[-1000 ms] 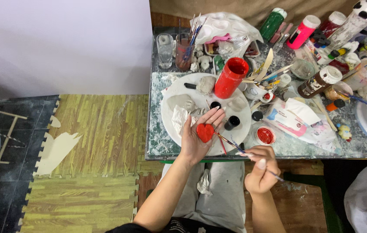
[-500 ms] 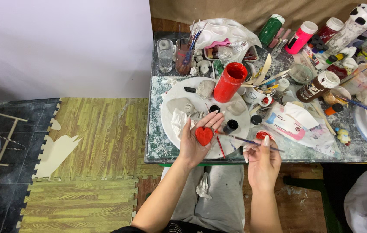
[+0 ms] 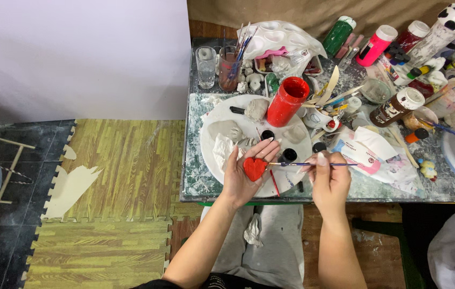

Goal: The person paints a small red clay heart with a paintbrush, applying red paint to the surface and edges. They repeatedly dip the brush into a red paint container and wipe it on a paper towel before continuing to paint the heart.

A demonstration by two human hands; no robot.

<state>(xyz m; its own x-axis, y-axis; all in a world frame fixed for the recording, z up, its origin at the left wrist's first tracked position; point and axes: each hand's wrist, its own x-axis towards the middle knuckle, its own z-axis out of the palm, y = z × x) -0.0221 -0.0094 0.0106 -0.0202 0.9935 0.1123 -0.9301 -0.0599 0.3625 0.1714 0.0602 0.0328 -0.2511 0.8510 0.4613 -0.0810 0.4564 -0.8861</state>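
As we look down from the head camera, our left hand (image 3: 246, 174) lies palm up over the near edge of a round white plate (image 3: 211, 126), fingers spread flat and loosely cupped, with a small red-painted heart (image 3: 254, 168) resting in the palm. Our right hand (image 3: 328, 179) is just beside it, fingers pinched narrowly around a thin paintbrush (image 3: 313, 164) held almost level; the brush tip points left and ends just short of the heart, near the left fingertips. On the plate lie pale unpainted clay pieces (image 3: 257, 108) and a crumpled white tissue (image 3: 222, 150); a red paint bottle (image 3: 287, 101) lies tilted at its far rim, and small black paint caps (image 3: 289, 154) sit near the hands. The marbled tabletop (image 3: 195, 182) beyond carries a white heart-welled palette (image 3: 283, 37), a glass jar of brushes (image 3: 229, 67), a clear glass (image 3: 206, 67), and green (image 3: 339, 35), pink (image 3: 374, 45) and brown (image 3: 396, 107) paint bottles standing well apart from the hands. Below the table edge we see our grey-trousered lap (image 3: 270, 241). At the left, foam floor mats with wood grain (image 3: 115, 171) meet a white wall panel (image 3: 77, 53).
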